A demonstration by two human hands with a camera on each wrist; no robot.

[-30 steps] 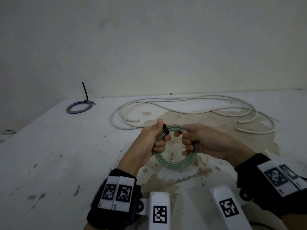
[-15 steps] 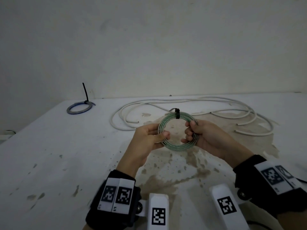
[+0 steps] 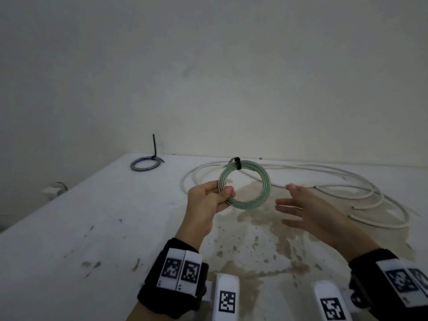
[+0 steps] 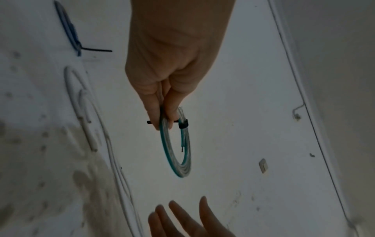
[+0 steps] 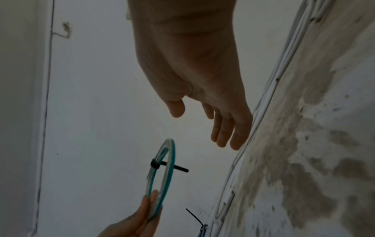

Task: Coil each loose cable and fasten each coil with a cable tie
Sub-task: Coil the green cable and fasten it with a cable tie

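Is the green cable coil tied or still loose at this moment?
Tied. A black cable tie wraps the green coil at its top; the left hand alone pinches it.

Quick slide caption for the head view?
Left hand holds up green coil, black tie fastened; right hand open.

A green and clear striped coil [image 3: 245, 184] is bound at 12 o'clock by a black tie [image 3: 237, 163]. A blue coil [image 3: 144, 164] with a black tie is seen. The white table [image 3: 69, 228] is blotched with brown stains.
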